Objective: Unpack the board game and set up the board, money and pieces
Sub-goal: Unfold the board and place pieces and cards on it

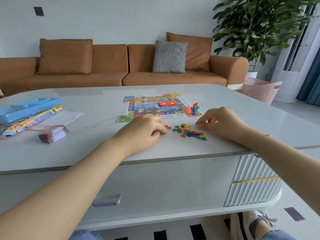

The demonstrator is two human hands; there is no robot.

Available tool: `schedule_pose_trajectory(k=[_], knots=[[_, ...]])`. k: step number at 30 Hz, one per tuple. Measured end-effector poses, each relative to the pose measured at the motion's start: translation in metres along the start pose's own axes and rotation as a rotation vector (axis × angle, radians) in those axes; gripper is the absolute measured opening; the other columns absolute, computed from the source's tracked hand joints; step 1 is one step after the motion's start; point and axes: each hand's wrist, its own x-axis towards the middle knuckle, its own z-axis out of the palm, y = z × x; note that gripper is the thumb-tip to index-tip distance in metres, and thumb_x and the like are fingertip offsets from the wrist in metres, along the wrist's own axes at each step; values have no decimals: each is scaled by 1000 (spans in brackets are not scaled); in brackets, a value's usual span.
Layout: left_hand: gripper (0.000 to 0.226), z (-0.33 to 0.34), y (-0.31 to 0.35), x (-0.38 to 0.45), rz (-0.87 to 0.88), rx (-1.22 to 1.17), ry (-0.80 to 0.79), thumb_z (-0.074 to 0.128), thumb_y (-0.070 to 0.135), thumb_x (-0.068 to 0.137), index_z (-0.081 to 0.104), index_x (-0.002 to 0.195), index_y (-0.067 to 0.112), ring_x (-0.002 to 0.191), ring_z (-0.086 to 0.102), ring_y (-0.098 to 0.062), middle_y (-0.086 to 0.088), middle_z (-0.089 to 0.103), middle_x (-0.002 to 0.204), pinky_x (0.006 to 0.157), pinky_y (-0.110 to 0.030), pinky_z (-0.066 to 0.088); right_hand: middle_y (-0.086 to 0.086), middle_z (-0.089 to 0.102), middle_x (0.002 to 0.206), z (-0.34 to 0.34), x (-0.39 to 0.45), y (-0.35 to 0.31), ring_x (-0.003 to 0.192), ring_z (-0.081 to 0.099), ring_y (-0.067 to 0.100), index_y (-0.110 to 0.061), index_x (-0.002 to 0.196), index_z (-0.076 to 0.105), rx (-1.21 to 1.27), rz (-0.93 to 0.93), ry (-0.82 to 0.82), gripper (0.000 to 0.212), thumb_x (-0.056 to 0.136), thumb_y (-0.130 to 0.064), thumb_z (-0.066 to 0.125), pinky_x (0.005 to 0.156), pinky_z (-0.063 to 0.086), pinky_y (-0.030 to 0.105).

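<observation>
Board (152, 105), unfolded, is laid flat at the far middle of the table (86, 153), carrying red cards (167, 103), a die (156, 107) and upright pawns (194, 110). Just before it, mixed coloured tokens (189, 132) are heaped. The left hand (145, 129) is curled at the heap's left edge, seemingly pinching a blue piece; the right hand (220, 121) hovers loosely curled, holding nothing. The money (54, 133) is stacked left, beside the box (29, 116). Tokens are best drawn out one colour at a time, without the heap being scattered.
</observation>
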Motion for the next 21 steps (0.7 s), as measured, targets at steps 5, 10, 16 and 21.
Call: schedule_pose_trajectory(k=[5, 10, 16, 21], knots=[[32, 1, 0, -3, -11, -36, 29, 48, 3, 82, 75, 94, 15, 91, 61, -12, 5, 69, 94, 82, -31, 49, 0, 67, 98, 4, -6, -3, 83, 59, 18, -20, 93, 76, 25, -78, 31, 17, 88, -12, 62, 77, 47, 27], [33, 10, 23, 8, 58, -64, -17, 49, 5, 85, 73, 103, 19, 96, 56, -11, 5, 66, 100, 86, -24, 43, -6, 66, 100, -9, -30, -11, 96, 61, 11, -24, 90, 77, 85, -198, -58, 37, 81, 1, 50, 88, 47, 23], [39, 19, 32, 20, 85, 66, -51, 40, 14, 84, 74, 103, 18, 97, 58, -18, 4, 67, 99, 84, -34, 47, -7, 68, 96, -8, -32, -9, 93, 60, 10, -23, 89, 77, 22, -204, -72, 32, 78, -6, 52, 87, 46, 28], [42, 22, 30, 24, 43, 98, -32, 37, 15, 82, 71, 107, 16, 102, 58, -20, 3, 69, 104, 90, -35, 46, -7, 67, 91, -9, -30, -6, 83, 57, 13, -26, 86, 74, 17, -148, -15, 35, 81, 1, 53, 81, 48, 33]])
